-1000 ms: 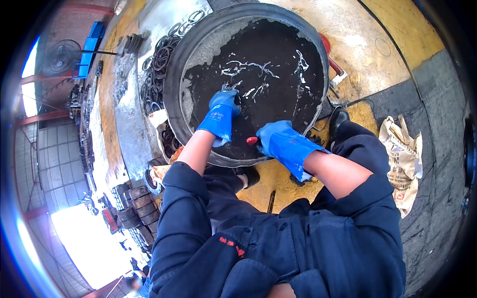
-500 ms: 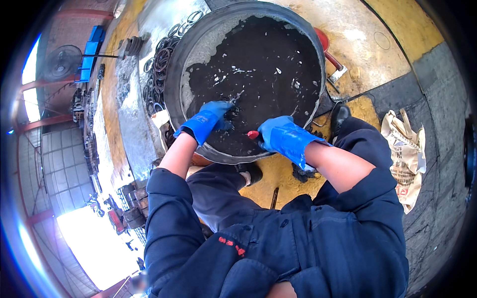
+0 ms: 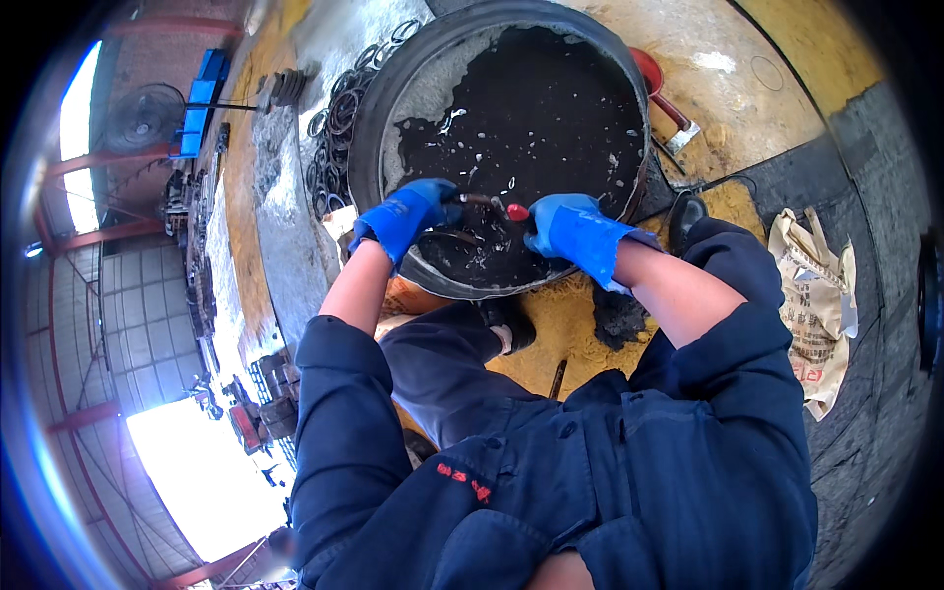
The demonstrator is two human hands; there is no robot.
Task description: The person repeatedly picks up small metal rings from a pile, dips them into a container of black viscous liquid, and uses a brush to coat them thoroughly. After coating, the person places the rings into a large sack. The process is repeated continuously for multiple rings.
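Both my hands wear blue rubber gloves and are over the near part of a wide round black tub of dark liquid with pale scraps afloat. My right hand is closed round a small tool with a red handle, whose tip points to the left. My left hand is closed on a dark curved piece, mostly hidden by the glove. Between the hands, a short dark brownish length runs from my left fingers toward the red handle; I cannot tell which of the two it belongs to.
Dark rings lie heaped along the tub's left side. A red pan with a handle is at its right. A torn paper sack lies on the floor to the right. My shoes and legs are close to the tub's near rim.
My left hand has risen a little from the liquid, and the dark piece now shows. The red-handled tool has come nearer to my left hand.
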